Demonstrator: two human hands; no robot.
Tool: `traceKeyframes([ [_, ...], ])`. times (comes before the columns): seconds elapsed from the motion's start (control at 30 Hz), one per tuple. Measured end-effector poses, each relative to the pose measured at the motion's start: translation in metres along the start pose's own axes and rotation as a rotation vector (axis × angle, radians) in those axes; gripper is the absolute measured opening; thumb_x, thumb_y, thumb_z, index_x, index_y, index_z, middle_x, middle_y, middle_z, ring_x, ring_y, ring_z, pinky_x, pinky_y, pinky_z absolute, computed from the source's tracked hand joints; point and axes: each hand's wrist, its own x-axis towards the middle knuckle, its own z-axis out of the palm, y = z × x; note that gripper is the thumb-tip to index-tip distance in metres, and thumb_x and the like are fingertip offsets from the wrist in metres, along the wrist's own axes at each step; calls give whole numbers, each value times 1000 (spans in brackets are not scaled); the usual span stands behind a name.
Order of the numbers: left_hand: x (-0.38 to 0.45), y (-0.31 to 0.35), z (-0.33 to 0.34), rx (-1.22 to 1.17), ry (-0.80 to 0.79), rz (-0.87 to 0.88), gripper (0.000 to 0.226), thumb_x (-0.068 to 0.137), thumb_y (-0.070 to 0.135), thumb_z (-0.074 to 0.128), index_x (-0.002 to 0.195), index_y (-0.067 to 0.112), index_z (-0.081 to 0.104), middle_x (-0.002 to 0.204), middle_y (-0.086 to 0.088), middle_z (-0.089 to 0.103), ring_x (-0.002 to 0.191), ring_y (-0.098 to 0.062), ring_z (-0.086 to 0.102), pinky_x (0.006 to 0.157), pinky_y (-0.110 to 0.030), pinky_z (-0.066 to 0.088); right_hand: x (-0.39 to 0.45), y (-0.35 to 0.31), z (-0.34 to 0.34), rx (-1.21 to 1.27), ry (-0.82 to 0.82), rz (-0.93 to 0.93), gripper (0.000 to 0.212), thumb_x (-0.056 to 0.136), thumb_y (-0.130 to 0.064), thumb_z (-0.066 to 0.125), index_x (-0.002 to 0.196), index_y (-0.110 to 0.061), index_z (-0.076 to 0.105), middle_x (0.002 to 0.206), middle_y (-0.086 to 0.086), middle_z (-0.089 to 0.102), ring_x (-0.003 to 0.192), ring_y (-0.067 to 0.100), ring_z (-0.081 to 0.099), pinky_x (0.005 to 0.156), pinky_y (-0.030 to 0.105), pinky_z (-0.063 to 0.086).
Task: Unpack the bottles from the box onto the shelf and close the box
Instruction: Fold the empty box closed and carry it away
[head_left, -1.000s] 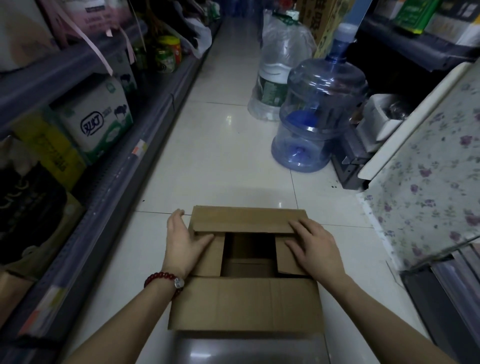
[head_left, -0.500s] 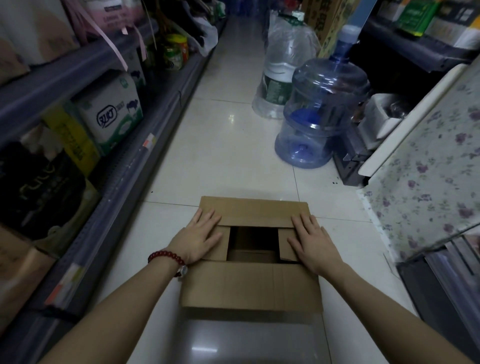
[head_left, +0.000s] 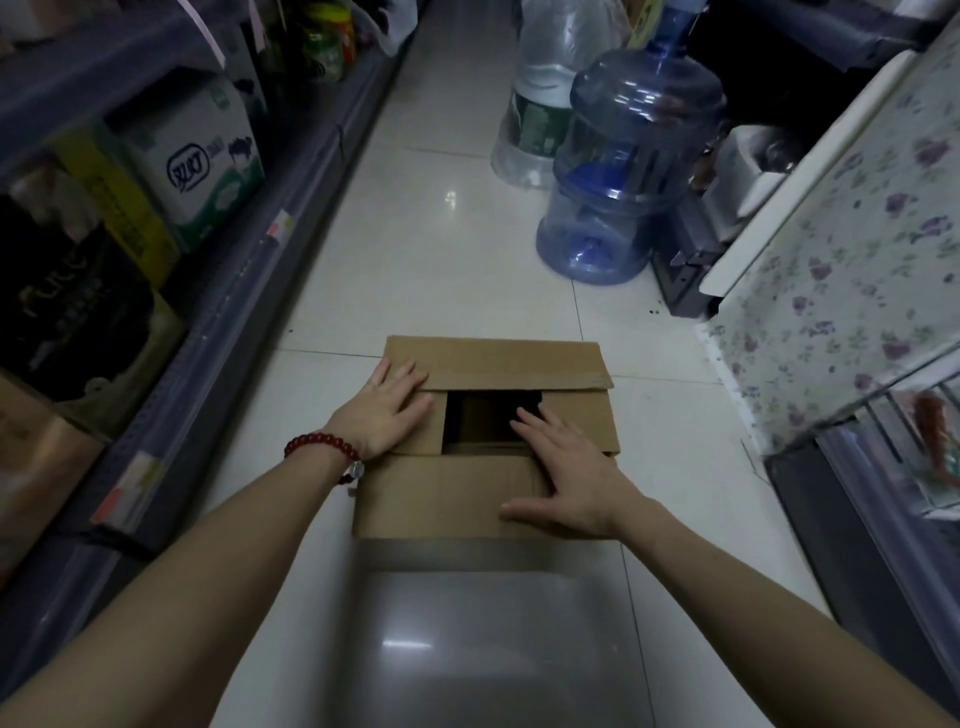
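To your left ran the shelf, stocked with cartons and jars; no bottles from the box could be picked out there. Your left hand, a red bead bracelet at its wrist, lay flat and unclenched on the left inner flap of the cardboard box, fingers spread toward the far flap and gripping nothing. The box sat on the tiled floor directly ahead of you, between both forearms, its long axis running left to right. A dark square gap remained at its centre, framed by the far flap, the near flap and the two side flaps; what it held could not be seen. Your right hand rested open across the near flap and the right inner flap, fingertips at the gap's edge, thumb splayed left, holding nothing. That hand seemed nearer the opening, so closing it probably depended on the long flaps meeting over it. Beyond, right of centre, stood a blue water jug.
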Motion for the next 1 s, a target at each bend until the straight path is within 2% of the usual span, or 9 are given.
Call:
traceKeyframes([
  [0.13, -4, -2, 3, -9, -3, 3, 59, 98, 52, 27, 151, 28, 21, 161, 9, 4, 148, -14, -9, 119, -38, 4, -8, -6, 10, -54, -49, -59, 118, 59, -87, 39, 153, -22, 10, 162, -7, 2, 148, 11, -11, 119, 38, -9],
  [0.27, -10, -2, 7, -17, 9, 7, 60, 96, 55, 26, 150, 30, 21, 161, 12, 3, 148, -12, -10, 120, -41, 5, -16, -8, 12, -101, -73, -92, 120, 61, -83, 53, 153, -19, 10, 162, -4, 1, 148, 13, -12, 117, 39, -13],
  [0.5, -20, -1, 6, -45, -10, 9, 59, 96, 55, 26, 150, 30, 21, 161, 12, 5, 148, -12, -9, 121, -42, 6, -27, -14, 9, -154, -75, -132, 103, 76, -68, 57, 153, -17, 11, 160, 1, 17, 150, 18, 2, 117, 34, -11],
  [0.6, -23, 5, 0, -49, -46, -6, 59, 98, 53, 23, 151, 28, 21, 161, 10, 4, 148, -13, -7, 120, -38, 3, -31, -15, -2, -150, -92, -158, 96, 80, -65, 54, 153, -18, 13, 159, 0, 20, 149, 16, 6, 121, 34, -5],
  [0.7, -24, 12, -10, -30, -114, -35, 60, 97, 55, 19, 151, 29, 20, 161, 10, 4, 149, -13, -5, 119, -39, 2, -34, -16, -24, -139, -98, -150, 86, 83, -65, 51, 151, -23, 22, 158, -4, 26, 148, 12, 13, 122, 36, 10],
  [0.8, -23, 16, -22, -48, -195, -72, 63, 95, 59, 16, 151, 29, 15, 161, 8, 3, 149, -14, -3, 119, -40, 2, -32, -15, -54, -79, -4, -90, 74, 84, -64, 51, 145, -25, 38, 150, -5, 41, 140, 11, 33, 115, 30, 27],
  [0.87, -23, 19, -28, -77, -230, -89, 79, 87, 72, 12, 152, 26, 13, 162, 6, 4, 149, -14, 0, 119, -39, 3, -23, -10, -69, -57, 85, -32, 73, 82, -67, 49, 142, -25, 43, 145, -5, 49, 132, 15, 44, 110, 32, 36],
  [0.93, -24, 19, -31, -123, -233, -118, 82, 86, 74, 12, 152, 25, 14, 161, 5, 7, 149, -14, 4, 119, -36, 4, -10, -5, -76, -64, 137, 48, 87, 74, -80, 37, 143, -28, 41, 147, -4, 46, 134, 17, 42, 112, 37, 34],
  [1.0, -24, 18, -35, -247, -238, -170, 73, 90, 67, 14, 150, 27, 23, 160, 6, 13, 148, -15, 11, 119, -36, 7, 4, 0, -75, -87, 175, 118, 103, 63, -88, 20, 146, -29, 35, 153, -4, 36, 142, 17, 30, 119, 40, 21],
])
